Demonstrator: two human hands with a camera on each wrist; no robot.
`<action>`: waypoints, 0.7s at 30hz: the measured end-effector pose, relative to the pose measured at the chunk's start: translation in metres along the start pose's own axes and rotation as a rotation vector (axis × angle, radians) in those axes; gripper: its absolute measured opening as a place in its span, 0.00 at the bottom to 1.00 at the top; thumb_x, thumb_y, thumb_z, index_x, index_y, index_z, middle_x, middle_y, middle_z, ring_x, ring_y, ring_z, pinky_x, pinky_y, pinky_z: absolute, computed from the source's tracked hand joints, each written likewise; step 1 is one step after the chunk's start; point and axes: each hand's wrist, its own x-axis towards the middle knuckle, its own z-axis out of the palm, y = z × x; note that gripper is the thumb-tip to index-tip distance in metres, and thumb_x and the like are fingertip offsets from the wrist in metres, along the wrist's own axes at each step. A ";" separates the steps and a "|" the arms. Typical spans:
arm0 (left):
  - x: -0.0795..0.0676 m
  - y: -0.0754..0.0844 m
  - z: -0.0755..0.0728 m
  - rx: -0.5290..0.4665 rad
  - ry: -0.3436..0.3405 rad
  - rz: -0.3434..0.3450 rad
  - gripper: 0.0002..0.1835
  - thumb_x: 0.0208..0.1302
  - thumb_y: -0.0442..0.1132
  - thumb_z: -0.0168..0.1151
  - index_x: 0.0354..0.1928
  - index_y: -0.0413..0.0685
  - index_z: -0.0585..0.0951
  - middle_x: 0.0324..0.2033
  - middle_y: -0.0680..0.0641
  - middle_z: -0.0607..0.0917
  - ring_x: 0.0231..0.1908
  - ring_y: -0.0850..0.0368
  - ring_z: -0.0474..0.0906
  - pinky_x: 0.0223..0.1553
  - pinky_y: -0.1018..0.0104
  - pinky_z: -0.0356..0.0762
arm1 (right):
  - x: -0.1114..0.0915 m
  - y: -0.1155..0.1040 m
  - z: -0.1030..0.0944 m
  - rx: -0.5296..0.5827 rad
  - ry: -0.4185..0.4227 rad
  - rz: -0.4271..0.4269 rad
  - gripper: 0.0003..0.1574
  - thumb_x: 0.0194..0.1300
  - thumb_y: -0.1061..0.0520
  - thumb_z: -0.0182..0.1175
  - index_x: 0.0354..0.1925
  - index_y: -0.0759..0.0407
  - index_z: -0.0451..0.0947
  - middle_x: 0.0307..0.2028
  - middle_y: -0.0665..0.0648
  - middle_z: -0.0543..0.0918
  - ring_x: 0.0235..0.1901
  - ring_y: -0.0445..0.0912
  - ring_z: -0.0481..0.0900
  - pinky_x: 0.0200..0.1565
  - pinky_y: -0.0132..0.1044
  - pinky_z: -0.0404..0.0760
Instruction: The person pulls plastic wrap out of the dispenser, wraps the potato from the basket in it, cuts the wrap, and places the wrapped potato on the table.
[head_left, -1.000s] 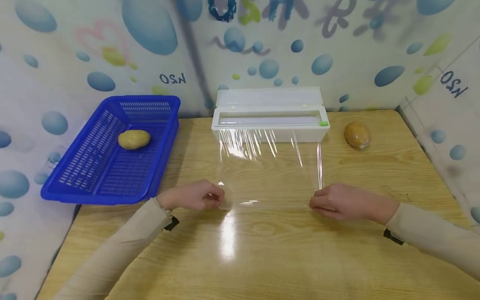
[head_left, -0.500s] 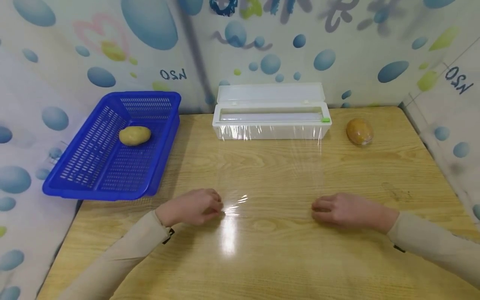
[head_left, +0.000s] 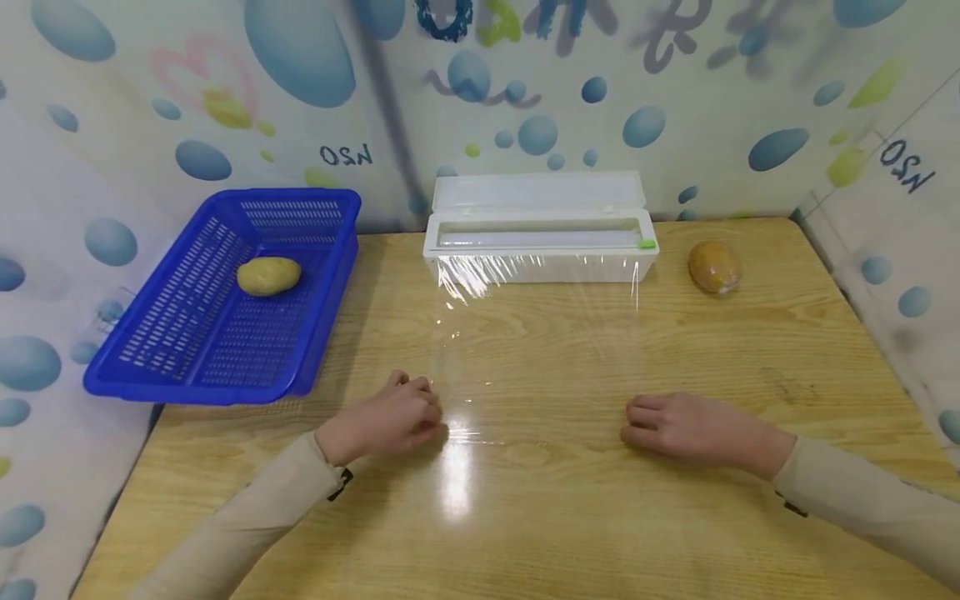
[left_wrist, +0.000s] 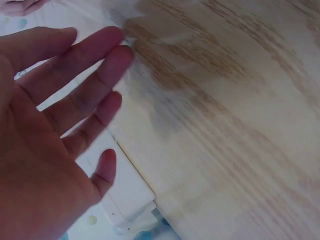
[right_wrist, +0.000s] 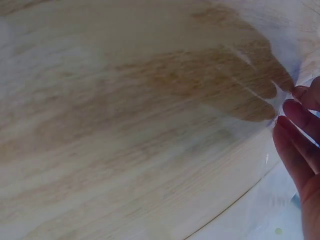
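A sheet of clear plastic wrap (head_left: 536,367) runs from the white dispenser box (head_left: 540,268) over the wooden table towards me. My right hand (head_left: 701,432) pinches its near right corner, where the film puckers at the fingertips (right_wrist: 290,107) in the right wrist view. At the near left corner is my left hand (head_left: 386,419); its fingers (left_wrist: 82,95) are spread and loosely bent in the left wrist view, thumb apart from the forefinger. Whether its fingertips touch the film cannot be told. The box lid stands raised, with the roll visible inside.
A blue plastic basket (head_left: 318,333) at the left has a potato (head_left: 268,276) in it. Right of the dispenser lies a round brown item (head_left: 715,267) wrapped in clear film. A patterned wall backdrop (head_left: 517,100) borders the table's back and sides.
Both hands came towards me and down to the table, drawing the plastic wrap further out. The left hand's fingers have loosened from the film's corner, and the sheet now hangs lower and slacker.
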 end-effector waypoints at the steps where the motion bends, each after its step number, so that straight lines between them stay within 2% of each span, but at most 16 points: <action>1: -0.001 0.001 0.000 0.010 0.001 -0.006 0.07 0.57 0.37 0.68 0.23 0.53 0.81 0.25 0.59 0.78 0.33 0.57 0.68 0.39 0.55 0.63 | 0.001 0.000 0.000 -0.011 0.004 -0.002 0.16 0.68 0.63 0.39 0.37 0.58 0.75 0.31 0.52 0.72 0.35 0.45 0.73 0.31 0.34 0.77; 4: -0.004 0.001 -0.001 0.025 -0.007 -0.019 0.10 0.56 0.35 0.67 0.21 0.54 0.78 0.22 0.59 0.74 0.31 0.57 0.67 0.38 0.55 0.63 | 0.002 -0.001 0.000 -0.037 0.029 -0.003 0.25 0.77 0.63 0.29 0.38 0.58 0.75 0.32 0.52 0.74 0.35 0.45 0.75 0.32 0.36 0.78; 6: -0.006 0.002 -0.002 0.019 -0.019 -0.025 0.11 0.56 0.35 0.67 0.20 0.54 0.76 0.22 0.60 0.73 0.30 0.57 0.67 0.38 0.56 0.64 | 0.003 -0.001 0.001 -0.046 0.055 0.000 0.29 0.79 0.61 0.24 0.38 0.58 0.74 0.32 0.52 0.75 0.35 0.46 0.76 0.32 0.37 0.78; 9: -0.007 0.002 -0.006 -0.005 -0.046 -0.044 0.14 0.58 0.35 0.66 0.18 0.55 0.73 0.20 0.60 0.71 0.29 0.58 0.66 0.36 0.58 0.64 | 0.004 -0.001 0.002 -0.059 0.089 0.009 0.28 0.80 0.60 0.25 0.36 0.58 0.73 0.31 0.52 0.75 0.33 0.46 0.76 0.34 0.38 0.77; 14: -0.009 -0.001 -0.015 -0.017 -0.069 -0.047 0.18 0.59 0.34 0.64 0.16 0.55 0.70 0.16 0.60 0.68 0.24 0.60 0.66 0.28 0.63 0.65 | 0.005 0.001 0.001 -0.101 0.120 0.006 0.27 0.79 0.62 0.26 0.31 0.57 0.71 0.27 0.51 0.73 0.30 0.45 0.75 0.33 0.38 0.75; 18: -0.009 -0.009 -0.032 -0.032 -0.026 -0.026 0.14 0.58 0.32 0.64 0.18 0.52 0.73 0.17 0.58 0.69 0.21 0.62 0.65 0.23 0.66 0.66 | 0.007 0.003 -0.001 -0.121 0.126 -0.002 0.27 0.78 0.66 0.26 0.31 0.59 0.71 0.27 0.52 0.72 0.29 0.45 0.73 0.33 0.38 0.74; 21: -0.009 -0.016 -0.055 -0.035 0.007 -0.038 0.10 0.60 0.31 0.63 0.23 0.49 0.77 0.20 0.57 0.72 0.22 0.63 0.68 0.24 0.67 0.69 | 0.009 0.004 -0.002 -0.125 0.108 0.001 0.28 0.78 0.66 0.25 0.31 0.59 0.70 0.26 0.52 0.72 0.28 0.45 0.72 0.33 0.38 0.73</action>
